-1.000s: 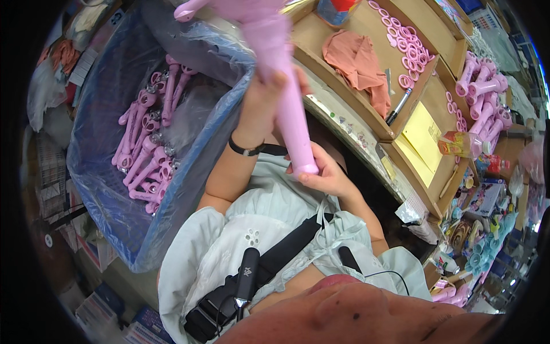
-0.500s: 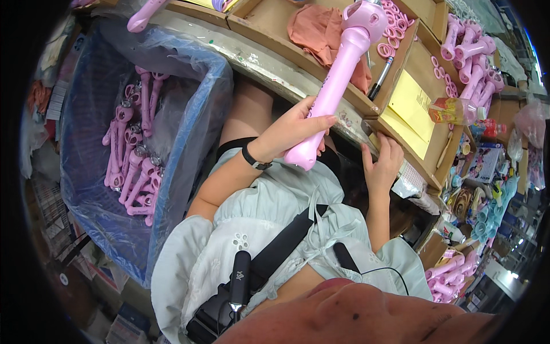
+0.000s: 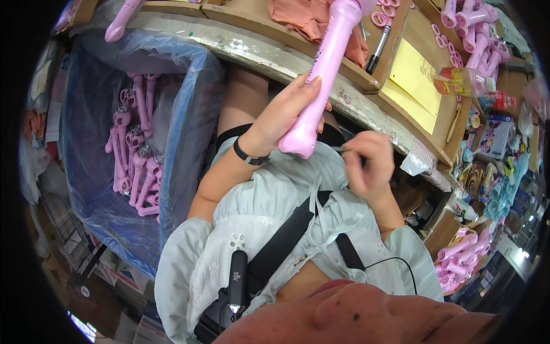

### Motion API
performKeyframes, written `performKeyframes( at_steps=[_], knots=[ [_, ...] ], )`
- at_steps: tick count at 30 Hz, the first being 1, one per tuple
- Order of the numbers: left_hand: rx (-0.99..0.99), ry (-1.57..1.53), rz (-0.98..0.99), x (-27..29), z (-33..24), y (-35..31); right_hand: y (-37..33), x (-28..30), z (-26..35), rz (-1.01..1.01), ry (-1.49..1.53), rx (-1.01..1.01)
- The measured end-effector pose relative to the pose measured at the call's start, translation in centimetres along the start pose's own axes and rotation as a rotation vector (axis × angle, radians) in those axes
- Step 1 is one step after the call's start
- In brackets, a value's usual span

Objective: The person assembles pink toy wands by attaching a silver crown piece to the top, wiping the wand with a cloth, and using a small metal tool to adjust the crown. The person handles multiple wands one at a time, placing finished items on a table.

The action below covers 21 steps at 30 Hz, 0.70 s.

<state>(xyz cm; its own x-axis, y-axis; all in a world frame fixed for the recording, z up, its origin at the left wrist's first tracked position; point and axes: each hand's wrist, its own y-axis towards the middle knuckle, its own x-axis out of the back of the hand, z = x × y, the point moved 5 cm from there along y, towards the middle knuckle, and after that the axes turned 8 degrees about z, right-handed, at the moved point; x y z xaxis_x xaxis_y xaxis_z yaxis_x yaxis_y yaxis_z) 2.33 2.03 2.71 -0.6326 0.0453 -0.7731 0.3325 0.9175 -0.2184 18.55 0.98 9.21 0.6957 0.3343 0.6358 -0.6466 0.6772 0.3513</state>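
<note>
My left hand (image 3: 286, 114) is closed around the lower shaft of a pink plastic toy wand (image 3: 329, 63). The wand slants up and right, its flared base just above my lap and its head cut off by the top edge of the view. Close to that base, a little to the right, is my right hand (image 3: 369, 163), curled and smeared by motion. A thin dark tip shows at its fingers, pointing toward the base; what it belongs to is hidden. The hand does not touch the wand.
At my left stands a blue bin (image 3: 197, 114) lined with clear plastic, holding several pink wands. The table has cardboard trays (image 3: 395, 132) with an orange cloth (image 3: 295, 14), a marker (image 3: 378, 50), yellow paper (image 3: 412, 80), pink rings and a drink bottle (image 3: 464, 82). More pink wands (image 3: 464, 255) lie at right.
My right hand has left the table edge and moved down and left toward the wand's base, its fingers now curled. The wand and left hand have shifted slightly left and up.
</note>
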Motion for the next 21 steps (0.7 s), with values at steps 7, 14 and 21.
performKeyframes(
  at_steps=[7, 14, 21],
  knots=[
    [-0.019, 0.000, -0.016, -0.5, -0.2, 0.0, 2.6, -1.5, 1.5, -0.053, -0.152, 0.092],
    [-0.021, 0.054, -0.001, -0.7, -0.2, 0.1, 2.2, -1.0, 1.3, -0.061, -0.174, 0.054],
    [-0.014, 0.076, -0.014, -0.7, -0.2, 0.2, 1.7, -0.9, 1.6, -0.050, -0.147, 0.139]
  ],
)
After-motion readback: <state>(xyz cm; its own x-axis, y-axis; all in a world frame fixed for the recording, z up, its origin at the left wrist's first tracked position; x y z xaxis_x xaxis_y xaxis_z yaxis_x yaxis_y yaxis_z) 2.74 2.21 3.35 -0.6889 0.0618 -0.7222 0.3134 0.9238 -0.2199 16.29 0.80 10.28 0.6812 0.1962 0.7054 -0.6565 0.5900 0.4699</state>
